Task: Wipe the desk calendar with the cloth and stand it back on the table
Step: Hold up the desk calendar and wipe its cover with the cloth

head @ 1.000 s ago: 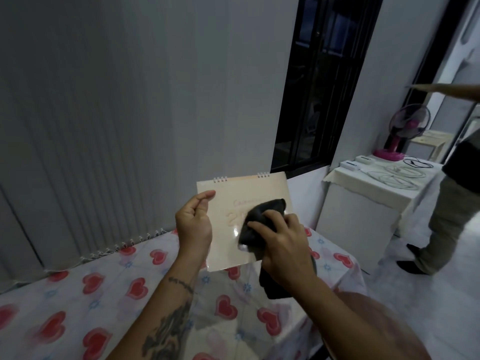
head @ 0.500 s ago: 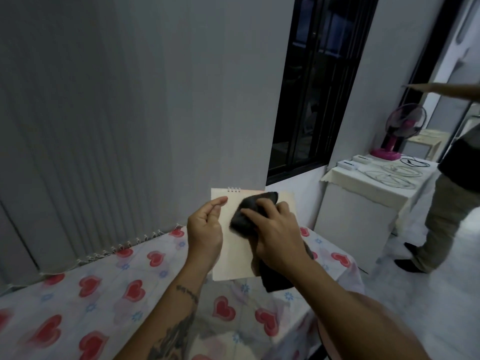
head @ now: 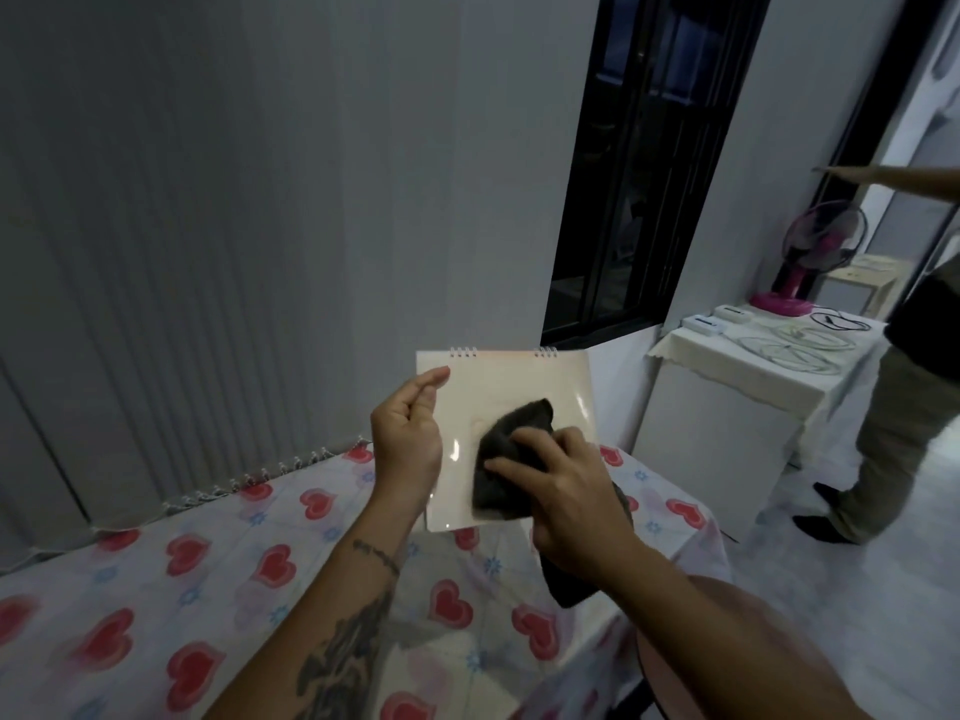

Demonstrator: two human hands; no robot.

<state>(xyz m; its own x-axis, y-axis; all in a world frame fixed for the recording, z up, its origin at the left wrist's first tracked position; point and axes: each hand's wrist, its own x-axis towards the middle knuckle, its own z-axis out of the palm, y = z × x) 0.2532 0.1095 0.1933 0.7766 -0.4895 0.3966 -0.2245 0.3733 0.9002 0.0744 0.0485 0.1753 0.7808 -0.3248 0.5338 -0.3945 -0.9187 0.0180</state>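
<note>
Since half a second ago the cloth (head: 506, 449) has slid from the calendar's upper left corner down toward the middle and lower right of its glossy face, and both spiral bindings along the top edge now show. Nearest the camera, the right hand (head: 566, 491) presses the dark cloth flat against the page with spread fingers, wrist bent inward, a loose tail of fabric hanging below the palm; it is closed on the cloth rather than on the card. Just left of it, the left hand (head: 408, 444) pinches the desk calendar (head: 498, 387) by its left edge, thumb in front and fingers curled behind, forearm raised from below, which likely braces the card against the wiping pressure. So the calendar is held upright in the air above the table (head: 156, 589) with its heart-print covering, not touching it; wiping seems to be under way, and standing it back is not yet done. Farther off, beside the dark window (head: 639, 174), a side table (head: 727, 402) carries a pink fan (head: 815, 252), with another person (head: 904, 407) at the right edge.
</note>
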